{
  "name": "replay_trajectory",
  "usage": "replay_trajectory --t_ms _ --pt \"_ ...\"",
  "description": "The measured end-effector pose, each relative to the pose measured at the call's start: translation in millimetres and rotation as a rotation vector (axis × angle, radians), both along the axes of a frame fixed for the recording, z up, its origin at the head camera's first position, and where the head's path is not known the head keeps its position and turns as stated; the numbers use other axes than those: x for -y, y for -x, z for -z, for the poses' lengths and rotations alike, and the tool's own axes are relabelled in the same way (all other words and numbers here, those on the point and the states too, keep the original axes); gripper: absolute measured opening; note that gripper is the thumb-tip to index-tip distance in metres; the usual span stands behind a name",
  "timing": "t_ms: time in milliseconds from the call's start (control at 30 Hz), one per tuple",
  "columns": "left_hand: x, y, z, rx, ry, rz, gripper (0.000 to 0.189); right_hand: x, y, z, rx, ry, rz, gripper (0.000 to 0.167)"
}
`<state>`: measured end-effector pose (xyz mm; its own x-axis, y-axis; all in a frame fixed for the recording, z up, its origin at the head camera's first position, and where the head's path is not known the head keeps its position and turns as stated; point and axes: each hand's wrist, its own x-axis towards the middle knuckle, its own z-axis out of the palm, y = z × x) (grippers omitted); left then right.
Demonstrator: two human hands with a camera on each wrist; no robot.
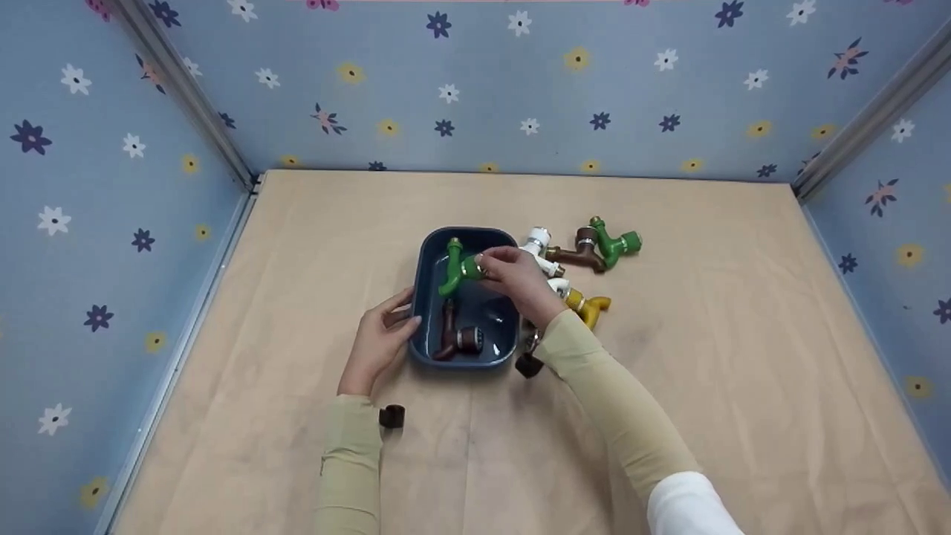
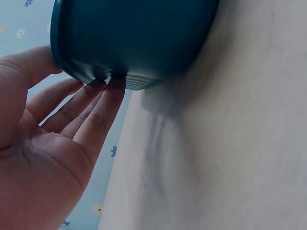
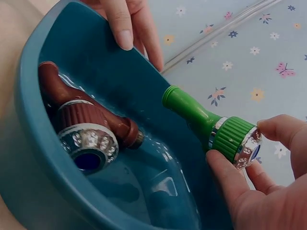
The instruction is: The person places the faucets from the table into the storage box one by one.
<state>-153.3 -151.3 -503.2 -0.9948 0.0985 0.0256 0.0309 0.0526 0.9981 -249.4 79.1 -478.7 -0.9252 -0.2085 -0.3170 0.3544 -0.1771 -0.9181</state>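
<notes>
1. Green and glossy, a garden tap [image 1: 452, 279] hangs from the right hand [image 1: 524, 284], over the far left part of a dark blue plastic tray [image 1: 499, 316]. Thumb and fingertips pinch its ribbed knob, held narrow around it; its body reaches left, away from the palm. Whether it touches the tray's inner wall, I cannot tell.

2. On the tray's left side is the left hand [image 1: 377, 342], its thumb at the rim and its fingers against the outer wall, holding the tray between them. This hand is just left of the garden tap and nearer the person, with the tray's left wall in between.

3. Inside the tray, at its near left, lies a dark brown tap [image 1: 449, 340], just nearer than the green one. Its knob faces right; neither hand touches it.

4. To the right of the tray, beyond the right hand, a white tap [image 1: 536, 242], a reddish-brown tap [image 1: 581, 257] and a bright green tap [image 1: 612, 248] lie close together. A yellow tap [image 1: 593, 306] lies nearer, just right of the right wrist.

5. Beige cloth covers the table [image 1: 728, 349]; flowered blue panels [image 1: 513, 82] rise behind it.
</notes>
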Motion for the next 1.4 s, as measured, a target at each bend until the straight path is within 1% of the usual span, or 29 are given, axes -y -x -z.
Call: replay_trajectory --t_ms 133,300,567,767,967,1100,1233,1400 --pt "-0.2 0.4 2.0 -0.009 -0.016 0.002 0.052 4.8 -1.6 4.2 0.013 0.014 -0.006 0.022" --pt "-0.9 0.9 2.6 -0.006 -0.021 -0.002 0.052 8.7 -2.3 8.0 0.006 0.036 0.010 0.018" --pt "-0.5 -0.1 1.8 0.011 -0.006 0.001 0.052 14.2 -3.6 11.5 0.003 0.025 0.023 0.016" --pt "-0.4 -1.0 0.8 0.011 0.013 -0.005 0.051 18.6 -5.0 13.2 0.000 0.033 0.000 0.019" --pt "-0.9 -0.2 1.5 0.025 -0.002 -0.008 0.052 21.9 -6.3 16.4 0.013 0.017 -0.006 0.019" --pt "-1.0 0.5 1.7 0.010 -0.003 -0.007 0.052 24.4 -6.9 19.1 0.017 -0.001 -0.003 0.018" --pt "-0.4 0.7 1.2 -0.003 0.013 -0.007 0.051 26.8 -8.3 20.6 0.018 -0.021 -0.002 0.022" --pt "-0.5 1.2 0.5 -0.003 0.003 -0.006 0.052 29.6 -9.3 23.1 0.023 -0.048 -0.007 0.028"
